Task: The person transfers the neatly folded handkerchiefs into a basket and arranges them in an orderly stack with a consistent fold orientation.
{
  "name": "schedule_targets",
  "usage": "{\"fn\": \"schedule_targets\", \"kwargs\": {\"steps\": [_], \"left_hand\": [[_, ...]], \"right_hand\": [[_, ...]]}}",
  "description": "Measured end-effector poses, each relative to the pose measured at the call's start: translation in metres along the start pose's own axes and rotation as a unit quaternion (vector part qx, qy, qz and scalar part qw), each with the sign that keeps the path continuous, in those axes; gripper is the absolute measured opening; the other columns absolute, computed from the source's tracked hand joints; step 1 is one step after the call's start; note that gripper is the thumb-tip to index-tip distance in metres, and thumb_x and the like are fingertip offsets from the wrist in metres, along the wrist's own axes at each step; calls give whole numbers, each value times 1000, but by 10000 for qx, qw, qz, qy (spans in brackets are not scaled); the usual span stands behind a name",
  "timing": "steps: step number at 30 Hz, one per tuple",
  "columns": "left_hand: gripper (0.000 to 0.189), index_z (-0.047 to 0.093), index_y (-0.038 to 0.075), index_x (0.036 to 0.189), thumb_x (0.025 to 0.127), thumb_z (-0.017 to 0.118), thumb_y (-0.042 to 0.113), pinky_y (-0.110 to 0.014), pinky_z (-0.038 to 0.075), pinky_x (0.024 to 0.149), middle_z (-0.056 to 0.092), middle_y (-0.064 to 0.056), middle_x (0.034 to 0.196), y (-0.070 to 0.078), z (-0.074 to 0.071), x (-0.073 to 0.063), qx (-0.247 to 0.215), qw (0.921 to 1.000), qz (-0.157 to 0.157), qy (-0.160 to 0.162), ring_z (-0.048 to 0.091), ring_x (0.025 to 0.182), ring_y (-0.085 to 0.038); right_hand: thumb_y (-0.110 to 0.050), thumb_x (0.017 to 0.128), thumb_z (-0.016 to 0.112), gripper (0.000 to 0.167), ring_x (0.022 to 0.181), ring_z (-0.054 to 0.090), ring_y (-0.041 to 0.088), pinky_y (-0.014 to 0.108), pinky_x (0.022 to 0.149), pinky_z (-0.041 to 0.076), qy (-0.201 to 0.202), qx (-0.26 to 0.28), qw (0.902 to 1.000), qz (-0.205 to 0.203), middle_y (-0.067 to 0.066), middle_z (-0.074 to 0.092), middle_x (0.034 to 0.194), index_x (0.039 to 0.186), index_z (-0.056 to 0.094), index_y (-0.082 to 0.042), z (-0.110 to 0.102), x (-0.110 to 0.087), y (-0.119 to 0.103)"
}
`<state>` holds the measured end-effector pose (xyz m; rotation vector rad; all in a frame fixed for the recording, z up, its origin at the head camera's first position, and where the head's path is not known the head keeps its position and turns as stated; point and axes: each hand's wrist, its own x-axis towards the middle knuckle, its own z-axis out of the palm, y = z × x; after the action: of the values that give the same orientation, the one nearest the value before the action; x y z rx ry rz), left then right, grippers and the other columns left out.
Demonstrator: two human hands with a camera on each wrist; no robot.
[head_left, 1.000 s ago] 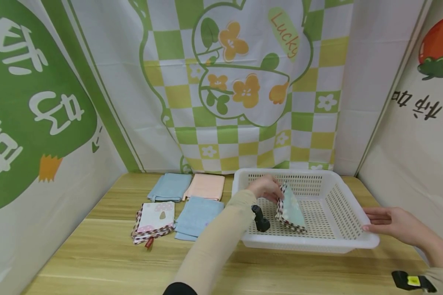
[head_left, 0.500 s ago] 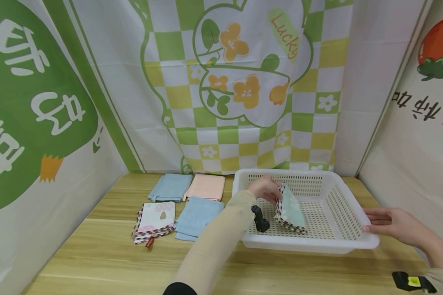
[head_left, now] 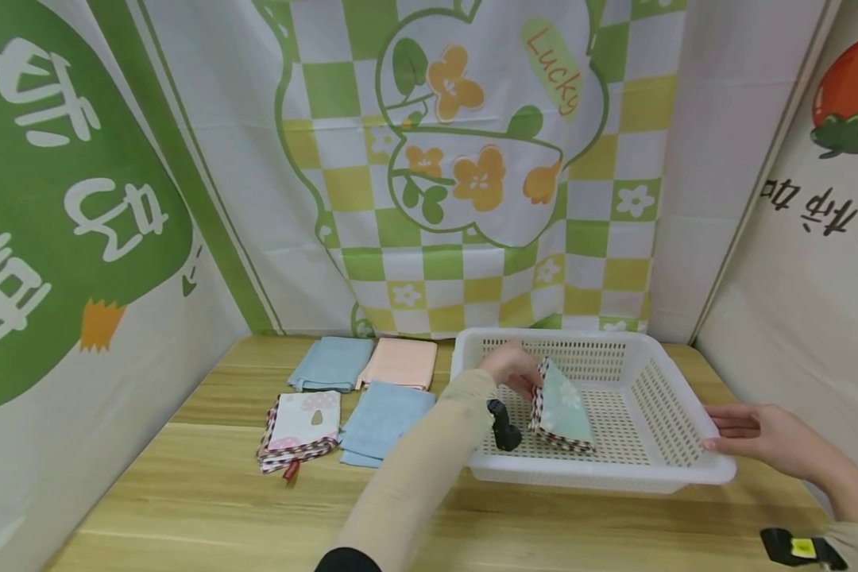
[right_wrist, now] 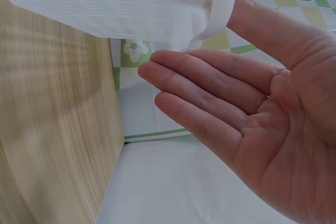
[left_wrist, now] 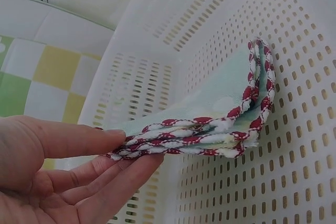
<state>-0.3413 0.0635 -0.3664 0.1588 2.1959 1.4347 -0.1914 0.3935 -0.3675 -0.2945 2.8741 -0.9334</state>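
In the left wrist view, my left hand (left_wrist: 79, 174) pinches the corner of a folded pale-green handkerchief (left_wrist: 210, 87) between thumb and fingers. The cloth has a dark red and white stitched edge and stands on its side, tilted, inside a white plastic basket (head_left: 579, 469). From the head view, the left hand (head_left: 511, 367) reaches over the basket's left side. My right hand (head_left: 775, 437) holds the basket's right rim near the front corner, its thumb over the rim (right_wrist: 227, 9). The other fingers (right_wrist: 202, 95) extend straight outside the basket.
Left of the basket, a blue-grey folded cloth (head_left: 331, 363), a peach one (head_left: 399, 364), a blue one (head_left: 384, 417) and a white patterned one with checked edging (head_left: 303, 421) lie on the wooden table (head_left: 222, 508). A printed curtain (head_left: 486, 278) hangs behind.
The green handkerchief has tilted slightly, showing a little more of its face. Both hands stay in nearly the same places, and the basket has hardly moved.
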Motion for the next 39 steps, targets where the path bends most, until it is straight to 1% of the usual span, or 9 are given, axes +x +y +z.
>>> {"fn": "schedule_targets", "kwargs": {"steps": [7, 12, 14, 17, 20, 22, 24, 33, 39], "left_hand": [[26, 65, -9, 104, 78, 67, -10, -42, 58, 74, 69, -21, 82, -2, -2, -2, -65, 10000, 22, -12, 70, 80, -37], [9, 64, -8, 88, 79, 66, -9, -41, 58, 71, 65, -20, 79, -1, -3, -1, -130, 9999, -10, 63, 69, 82, -39], [7, 63, -6, 84, 79, 66, -9, -42, 58, 72, 65, -21, 79, -1, -3, -2, -154, 9998, -56, 128, 69, 82, -39], [7, 62, -6, 85, 79, 65, -9, -44, 57, 77, 67, -22, 84, -1, -4, -4, -115, 9997, -71, 182, 69, 84, -39], [10, 64, -6, 90, 81, 65, -5, -44, 56, 81, 68, -22, 90, 0, -5, -7, 120, 9994, -87, 297, 69, 88, -37], [15, 63, -5, 97, 82, 65, -2, -43, 55, 83, 68, -21, 93, 0, -5, -9, 313, 9985, -80, 435, 69, 89, -36], [17, 62, -4, 99, 83, 66, -1, -42, 55, 84, 68, -20, 96, 1, -5, -11, 420, 9976, -105, 545, 69, 91, -35], [5, 62, -2, 84, 82, 67, -2, -40, 56, 83, 67, -24, 103, 3, -6, -11, 443, 9970, -122, 623, 68, 93, -36], [8, 61, -2, 86, 81, 68, -1, -40, 56, 83, 67, -21, 97, 1, -8, -7, 349, 9978, -98, 550, 68, 93, -35]], "right_hand": [[-27, 87, 69, 65, 86, 59, -11, 19, 70, 54, 43, 13, 10000, -56, 30, 61, 116, 128, 46, 18, 0, 0, 2], [-29, 87, 69, 66, 85, 59, -11, 21, 71, 55, 49, -47, 10000, 2, 30, 61, 116, 128, 46, 18, 0, 1, 2], [-30, 87, 69, 67, 85, 58, -11, 21, 71, 55, 53, -52, 10000, 28, 30, 61, 117, 128, 46, 18, 0, 1, 2], [-29, 87, 69, 67, 85, 58, -12, 20, 70, 54, 41, -50, 10000, 4, 30, 61, 117, 128, 46, 18, 0, 1, 2], [-29, 88, 68, 67, 85, 58, -12, 20, 71, 54, 20, -24, 10000, 9, 30, 61, 117, 128, 45, 18, 0, 1, 2], [-29, 88, 68, 67, 85, 58, -12, 21, 71, 55, 1, 14, 10000, 28, 31, 60, 118, 129, 45, 18, 0, 1, 2], [-29, 88, 68, 66, 85, 58, -11, 22, 71, 55, 3, 8, 10000, 41, 31, 60, 118, 128, 45, 18, 0, 0, 1], [-28, 88, 68, 65, 85, 59, -10, 21, 71, 55, 38, -43, 10000, 46, 31, 60, 118, 128, 45, 18, -1, 0, -2], [-29, 88, 68, 66, 85, 59, -10, 22, 71, 55, 29, -76, 9999, 84, 30, 61, 117, 128, 46, 18, -1, 1, -3]]}}
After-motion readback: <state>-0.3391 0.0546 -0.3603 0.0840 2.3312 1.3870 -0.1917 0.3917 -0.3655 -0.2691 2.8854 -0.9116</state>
